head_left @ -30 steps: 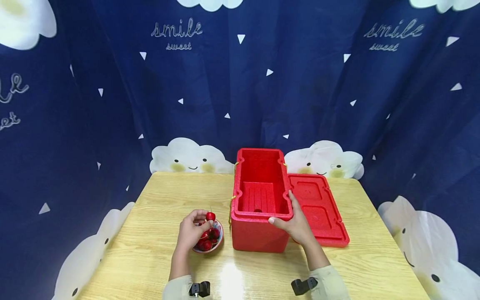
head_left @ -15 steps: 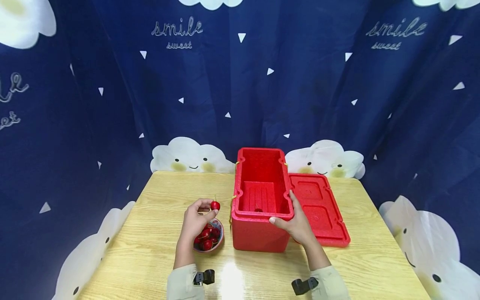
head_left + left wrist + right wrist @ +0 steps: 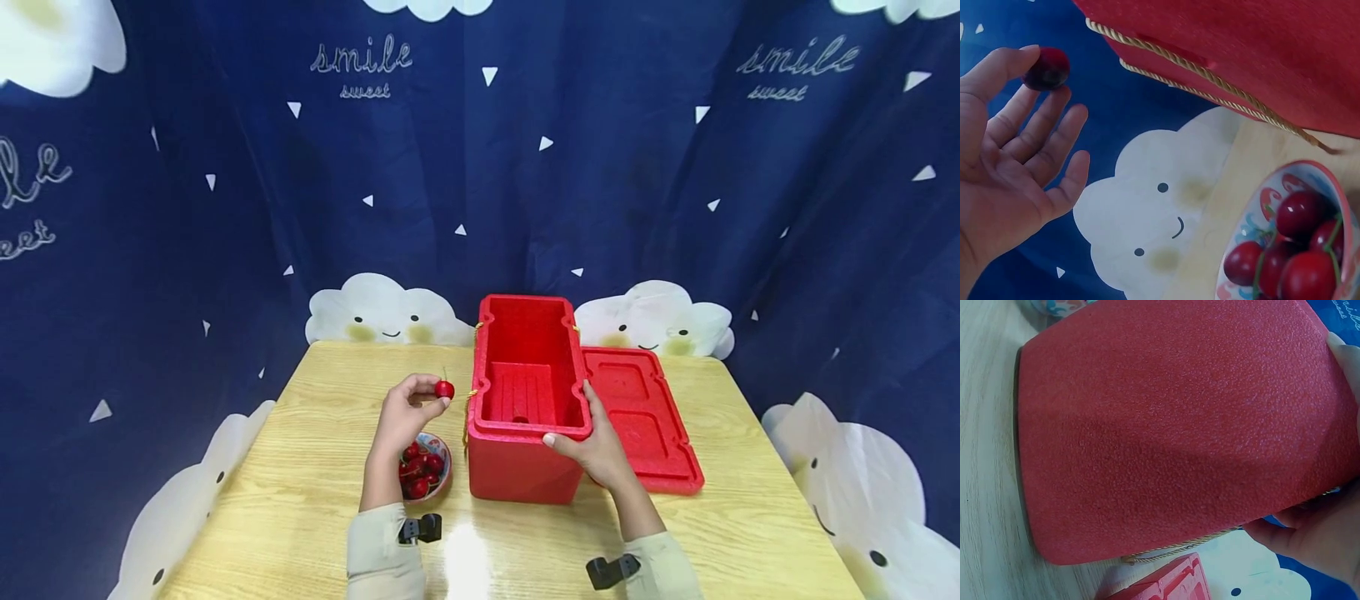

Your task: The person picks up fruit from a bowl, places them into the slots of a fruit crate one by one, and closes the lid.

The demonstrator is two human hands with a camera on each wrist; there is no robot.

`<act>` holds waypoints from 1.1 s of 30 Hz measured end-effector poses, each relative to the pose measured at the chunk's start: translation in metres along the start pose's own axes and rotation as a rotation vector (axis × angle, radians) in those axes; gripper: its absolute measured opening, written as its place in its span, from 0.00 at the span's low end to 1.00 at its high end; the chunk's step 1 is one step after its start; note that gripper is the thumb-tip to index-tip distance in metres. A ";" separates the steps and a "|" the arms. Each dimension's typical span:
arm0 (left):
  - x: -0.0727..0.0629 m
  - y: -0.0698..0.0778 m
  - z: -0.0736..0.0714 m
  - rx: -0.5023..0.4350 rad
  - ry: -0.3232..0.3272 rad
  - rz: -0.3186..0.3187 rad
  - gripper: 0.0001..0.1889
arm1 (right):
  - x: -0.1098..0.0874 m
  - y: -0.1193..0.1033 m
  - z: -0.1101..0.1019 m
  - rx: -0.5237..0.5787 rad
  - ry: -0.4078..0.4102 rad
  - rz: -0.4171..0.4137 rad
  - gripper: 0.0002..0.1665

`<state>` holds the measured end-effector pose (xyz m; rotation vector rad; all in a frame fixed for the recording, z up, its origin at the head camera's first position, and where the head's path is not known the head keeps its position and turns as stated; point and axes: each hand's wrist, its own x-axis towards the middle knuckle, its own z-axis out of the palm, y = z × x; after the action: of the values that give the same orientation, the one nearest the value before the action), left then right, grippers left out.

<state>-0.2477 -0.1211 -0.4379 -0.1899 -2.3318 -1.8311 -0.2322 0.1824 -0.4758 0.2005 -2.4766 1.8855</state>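
A single cherry (image 3: pixel 445 390) with its stem up is pinched between thumb and fingertips of my left hand (image 3: pixel 401 415), left of the red box's rim. In the left wrist view the same cherry (image 3: pixel 1047 69) sits at the fingertips. Below that hand stands a patterned bowl (image 3: pixel 447 479) holding several cherries (image 3: pixel 1307 275). My right hand (image 3: pixel 600 446) grips the near right corner of the open red foam box (image 3: pixel 525 471), thumb on the front face and fingers along the right side. Inside the box a small dark round spot shows near the front; I cannot tell what it is.
The red lid (image 3: pixel 645 425) lies flat on the wooden table (image 3: pixel 300 500), right of the box. Yellow rope (image 3: pixel 1210 75) hangs along the box's side. A dark blue curtain (image 3: pixel 420 167) with clouds hangs behind the table.
My left hand has lifted the cherry up from over the bowl and carried it right, toward the box. My right hand keeps its hold on the box corner.
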 end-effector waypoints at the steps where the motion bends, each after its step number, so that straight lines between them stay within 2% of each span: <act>1: 0.002 0.002 0.001 -0.002 0.001 0.009 0.16 | -0.001 -0.004 0.000 0.002 -0.002 0.006 0.65; 7: 0.007 0.023 0.003 -0.009 -0.035 0.024 0.16 | -0.003 -0.009 -0.002 0.022 -0.011 -0.009 0.64; 9: 0.007 0.033 0.003 -0.017 -0.063 0.012 0.17 | 0.000 -0.001 -0.003 0.014 -0.004 -0.022 0.64; 16: 0.029 0.012 0.011 -0.029 -0.077 0.010 0.17 | -0.001 0.000 -0.004 0.007 0.000 -0.012 0.65; 23: 0.042 0.017 0.016 -0.038 -0.113 0.057 0.16 | -0.002 -0.004 -0.005 0.003 -0.004 -0.001 0.64; 29: 0.053 0.025 0.016 -0.056 -0.175 0.053 0.17 | -0.008 -0.023 -0.004 0.040 -0.029 0.002 0.64; 33: 0.061 0.031 0.015 -0.073 -0.228 0.054 0.17 | -0.006 -0.020 -0.003 0.032 -0.025 0.029 0.66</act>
<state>-0.3019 -0.0998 -0.3991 -0.4917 -2.3781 -1.9619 -0.2243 0.1801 -0.4561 0.1904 -2.4801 1.9465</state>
